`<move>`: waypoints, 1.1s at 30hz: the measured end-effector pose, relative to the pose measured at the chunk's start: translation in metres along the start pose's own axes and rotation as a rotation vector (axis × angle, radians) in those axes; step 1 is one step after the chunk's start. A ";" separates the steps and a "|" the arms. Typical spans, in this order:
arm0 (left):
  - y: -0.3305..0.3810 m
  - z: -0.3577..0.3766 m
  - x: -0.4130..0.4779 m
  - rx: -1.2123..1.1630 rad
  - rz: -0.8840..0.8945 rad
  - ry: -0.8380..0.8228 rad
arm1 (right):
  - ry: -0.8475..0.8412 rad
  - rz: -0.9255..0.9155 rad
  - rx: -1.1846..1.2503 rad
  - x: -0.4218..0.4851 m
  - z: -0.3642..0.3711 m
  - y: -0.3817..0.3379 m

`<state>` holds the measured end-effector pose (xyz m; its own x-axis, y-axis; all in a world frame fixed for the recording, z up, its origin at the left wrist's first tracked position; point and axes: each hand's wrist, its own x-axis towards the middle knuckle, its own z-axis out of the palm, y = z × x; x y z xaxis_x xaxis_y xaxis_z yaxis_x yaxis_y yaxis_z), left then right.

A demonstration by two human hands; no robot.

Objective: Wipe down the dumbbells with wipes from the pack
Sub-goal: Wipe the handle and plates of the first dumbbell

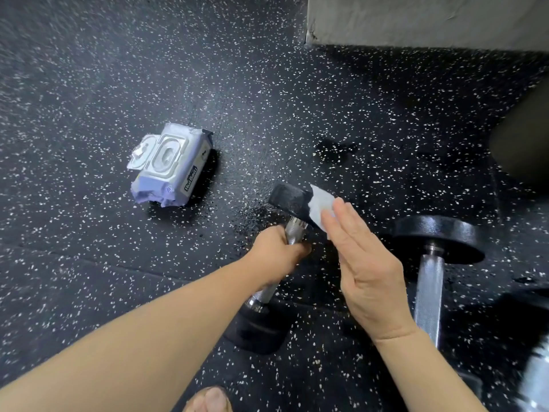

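Over the floor [89, 263], the left hand [277, 251] grips a dumbbell [292, 200] by its bar while the flat right hand [365, 263] presses a wipe [320, 203] to its head; hard pushing could twist it loose.

Black rubber floor [148, 55] speckled with white flecks, with seams between mats. A grey concrete block [430, 19] stands at the top right corner.
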<state>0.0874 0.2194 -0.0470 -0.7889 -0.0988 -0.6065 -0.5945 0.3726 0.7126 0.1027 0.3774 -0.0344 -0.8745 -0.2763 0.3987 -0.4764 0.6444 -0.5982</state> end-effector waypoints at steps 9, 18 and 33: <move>0.010 0.001 -0.011 0.307 0.155 0.050 | -0.084 -0.152 -0.081 0.056 0.011 -0.035; 0.007 0.014 -0.017 0.095 0.082 -0.062 | -0.585 0.032 0.118 0.070 -0.027 -0.024; -0.006 0.017 -0.021 0.189 0.178 -0.092 | -0.907 0.261 0.047 0.133 -0.009 -0.036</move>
<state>0.1097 0.2354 -0.0446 -0.8559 0.0648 -0.5130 -0.4010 0.5431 0.7377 0.0041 0.3239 0.0464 -0.6819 -0.5892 -0.4333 -0.2413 0.7405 -0.6272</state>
